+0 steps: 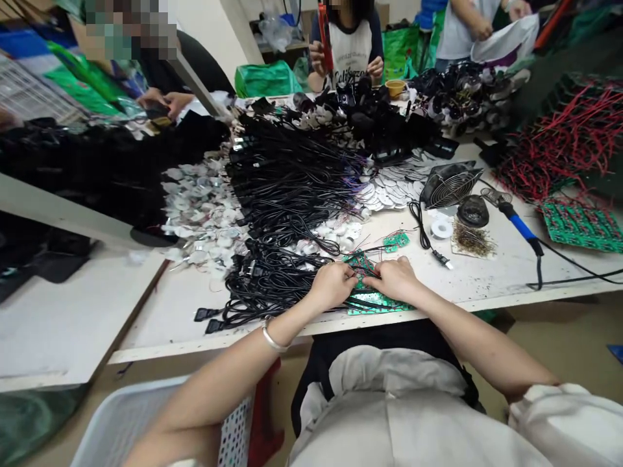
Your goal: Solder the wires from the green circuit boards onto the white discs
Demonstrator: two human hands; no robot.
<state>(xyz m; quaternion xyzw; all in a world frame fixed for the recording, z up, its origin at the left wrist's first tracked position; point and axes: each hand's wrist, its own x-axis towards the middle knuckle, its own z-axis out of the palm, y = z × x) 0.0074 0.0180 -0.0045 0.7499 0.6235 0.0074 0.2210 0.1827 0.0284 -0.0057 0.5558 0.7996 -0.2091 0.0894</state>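
**Left hand (pixel 332 285) and right hand (pixel 395 279) meeting over green boards (pixel 374 303)**

The hands are working at the near edge of the table (pixel 487 285), and the boards are lying under them at about 6 o'clock. The left hand is arching over the pile with its fingers bent down, a silver bangle (pixel 273 338) circling the wrist. The right hand is curving in from the other side, almost touching the left. Neither hand is spread open, but the fingers hide the contact, so it is impossible to tell whether either has hold of a board or a wire.

The hands are covering much of the pile, and thin wires are running out of it. Black cables (pixel 272 285) are heaping up at 9 o'clock, their tangle hiding what lies beneath. A soldering iron (pixel 523 224) is lying at 3 o'clock near a solder spool (pixel 441 227). Red wires (pixel 569 143) are spilling past the frame at 2 o'clock. At 12 o'clock, a co-worker (pixel 348 55) is holding up a red stick (pixel 326 39), the head cut off by the frame.
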